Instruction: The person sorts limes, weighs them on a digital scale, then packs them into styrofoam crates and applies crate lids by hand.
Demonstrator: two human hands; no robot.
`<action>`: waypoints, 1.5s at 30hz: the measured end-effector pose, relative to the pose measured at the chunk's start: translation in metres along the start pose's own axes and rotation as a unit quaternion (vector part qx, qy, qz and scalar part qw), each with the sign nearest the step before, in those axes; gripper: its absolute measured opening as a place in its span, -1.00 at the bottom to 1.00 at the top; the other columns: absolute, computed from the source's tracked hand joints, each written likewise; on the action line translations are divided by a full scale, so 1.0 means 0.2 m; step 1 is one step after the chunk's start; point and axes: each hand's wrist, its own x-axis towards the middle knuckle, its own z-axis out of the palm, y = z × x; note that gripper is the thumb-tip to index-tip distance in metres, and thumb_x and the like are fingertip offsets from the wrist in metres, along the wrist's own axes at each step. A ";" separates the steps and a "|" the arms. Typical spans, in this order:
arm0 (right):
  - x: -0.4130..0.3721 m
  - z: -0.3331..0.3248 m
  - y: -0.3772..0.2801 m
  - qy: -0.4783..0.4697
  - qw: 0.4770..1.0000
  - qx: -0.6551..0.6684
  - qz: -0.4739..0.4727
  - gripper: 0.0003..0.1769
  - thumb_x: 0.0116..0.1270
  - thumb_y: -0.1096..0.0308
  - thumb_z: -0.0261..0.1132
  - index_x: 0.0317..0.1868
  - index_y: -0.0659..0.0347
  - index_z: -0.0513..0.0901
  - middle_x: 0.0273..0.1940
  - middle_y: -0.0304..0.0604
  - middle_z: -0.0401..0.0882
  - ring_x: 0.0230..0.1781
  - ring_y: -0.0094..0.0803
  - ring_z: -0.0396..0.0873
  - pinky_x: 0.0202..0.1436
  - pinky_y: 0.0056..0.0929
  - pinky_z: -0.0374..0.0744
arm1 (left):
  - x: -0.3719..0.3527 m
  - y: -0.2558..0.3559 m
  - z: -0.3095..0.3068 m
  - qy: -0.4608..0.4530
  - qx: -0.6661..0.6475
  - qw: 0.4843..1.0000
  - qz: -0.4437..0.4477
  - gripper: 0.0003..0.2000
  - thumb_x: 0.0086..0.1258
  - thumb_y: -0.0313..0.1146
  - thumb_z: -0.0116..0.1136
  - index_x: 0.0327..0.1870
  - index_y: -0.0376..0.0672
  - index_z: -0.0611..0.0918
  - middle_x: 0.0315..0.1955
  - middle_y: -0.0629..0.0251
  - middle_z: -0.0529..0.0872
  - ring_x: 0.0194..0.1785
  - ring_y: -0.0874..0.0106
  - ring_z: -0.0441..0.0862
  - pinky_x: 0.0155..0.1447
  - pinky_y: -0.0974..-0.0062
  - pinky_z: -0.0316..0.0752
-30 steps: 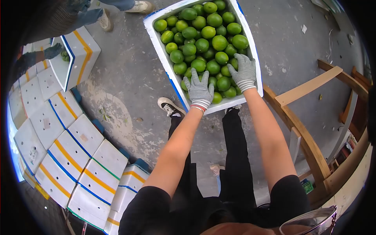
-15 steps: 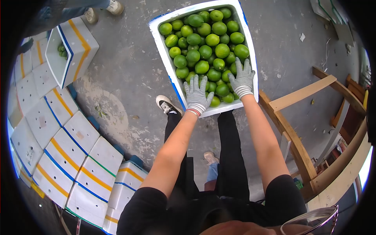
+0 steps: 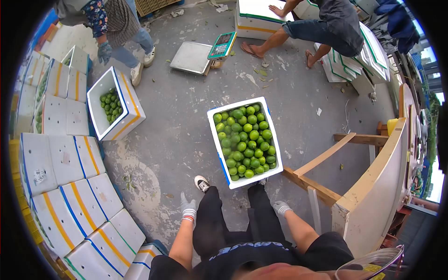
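A white foam box full of green limes sits on the floor in front of my feet. My left hand, in a striped grey glove, hangs beside my left leg with its fingers stretched and holds nothing. On the other side, my right hand, gloved the same way, hangs by my right leg, loosely bent and empty. Both hands are apart from the box, which is beyond them.
Stacked foam boxes line the left, with a tilted box of limes beside them. Ahead are a scale and two people, one by a white foam box. A wooden frame stands at the right.
Both hands have come off the limes and dropped back to my sides. My view has lifted, showing the scale and the people ahead.
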 end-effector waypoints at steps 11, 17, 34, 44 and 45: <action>-0.36 -0.10 -0.57 0.129 0.965 -0.072 -0.215 -0.59 0.14 0.18 0.09 -0.03 0.18 0.54 -0.13 -0.03 0.57 -0.10 -0.15 0.52 0.02 -0.36 0.44 | 0.01 -0.11 -1.10 -0.038 0.089 0.995 -0.014 -0.46 0.00 -0.21 0.07 0.11 -0.10 0.43 -0.01 0.03 0.51 0.06 0.19 0.47 0.14 0.40 0.35; -0.28 -0.34 -0.86 0.093 0.939 0.091 -0.319 -0.60 0.14 0.21 0.11 -0.08 0.31 0.53 -0.16 0.05 0.56 -0.13 -0.19 0.50 -0.03 -0.43 0.40 | -0.32 0.52 -1.16 -0.063 0.202 0.944 0.252 -0.61 0.10 -0.19 0.04 -0.01 -0.07 0.51 -0.13 0.10 0.58 -0.03 0.13 0.50 0.04 0.23 0.39; -0.50 -0.04 -1.64 -0.014 0.947 -0.203 -0.250 -0.77 0.15 0.26 0.05 -0.29 0.22 0.50 -0.46 -0.17 0.45 -0.48 -0.37 0.46 -0.42 -0.40 0.40 | -0.70 1.99 -2.24 -0.033 0.414 0.620 0.665 -0.63 0.10 -0.20 0.05 -0.07 -0.16 0.58 -0.10 0.14 0.59 -0.06 0.24 0.53 0.02 0.32 0.42; -0.48 0.19 -2.71 -0.046 0.948 -0.220 -0.228 -0.83 0.12 0.25 0.04 -0.43 0.16 0.47 -0.63 -0.29 0.36 -0.62 -0.42 0.41 -0.61 -0.40 0.36 | 0.99 1.56 -3.45 -0.014 0.431 0.800 0.417 -0.66 0.02 -0.30 -0.02 -0.18 -0.19 0.62 -0.26 0.09 0.64 -0.15 0.16 0.58 -0.09 0.26 0.45; -0.41 0.21 -2.79 -0.065 0.922 -0.274 -0.265 -0.83 0.12 0.25 0.04 -0.45 0.15 0.46 -0.65 -0.30 0.35 -0.64 -0.43 0.41 -0.62 -0.40 0.35 | 1.24 1.49 -3.56 0.015 0.371 0.848 0.377 -0.64 0.02 -0.28 -0.01 -0.15 -0.17 0.61 -0.24 0.09 0.64 -0.14 0.15 0.57 -0.07 0.29 0.44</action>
